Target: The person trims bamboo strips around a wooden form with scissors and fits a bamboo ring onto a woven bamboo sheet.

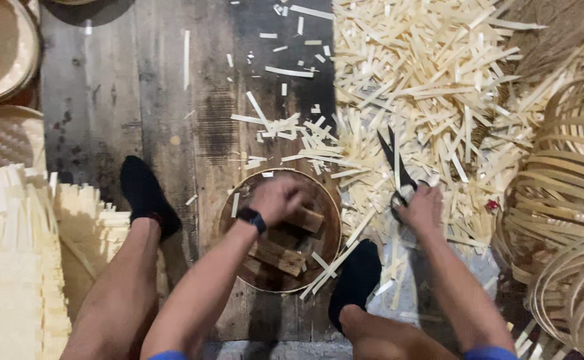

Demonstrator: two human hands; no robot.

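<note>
Left hand [277, 198]: arm extended forward, fingers curled shut on a brown wooden block [305, 219] atop the round wooden stump [325, 247].
Right hand [422, 210]: clamped on black scissors [396, 170], blades apart, over pale bamboo offcuts [432, 80].

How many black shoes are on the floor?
2. One black shoe sits left of the round wooden tray; the other black shoe is at its lower right, beside the bamboo strips. None seem hidden.

Left hand [277, 199] reaches down the middle, fingers curled, dark band on the wrist. Right hand [422, 210] sits out to the right, fist closed, forearm angling back near.
</note>
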